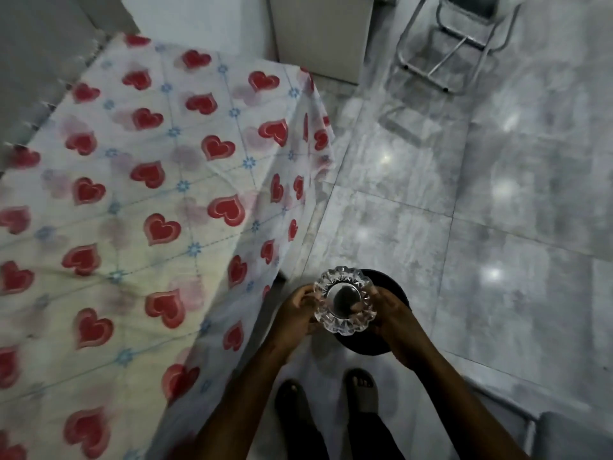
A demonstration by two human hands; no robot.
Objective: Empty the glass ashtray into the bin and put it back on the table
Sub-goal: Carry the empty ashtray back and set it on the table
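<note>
The glass ashtray [345, 300] is a round cut-glass dish with a scalloped rim, held level in the air between both hands. My left hand [293, 315] grips its left side and my right hand [391, 313] grips its right side. Directly beneath it on the floor stands the dark round bin [389, 285], mostly hidden by the ashtray and my hands. The table [139, 194], covered with a white cloth printed with red hearts, fills the left of the view. What lies inside the ashtray cannot be made out.
Grey glossy floor tiles [481, 210] spread to the right. A metal-framed chair [461, 44] stands at the back right, a white cabinet [325, 34] behind the table. My feet in sandals [331, 400] are below the bin.
</note>
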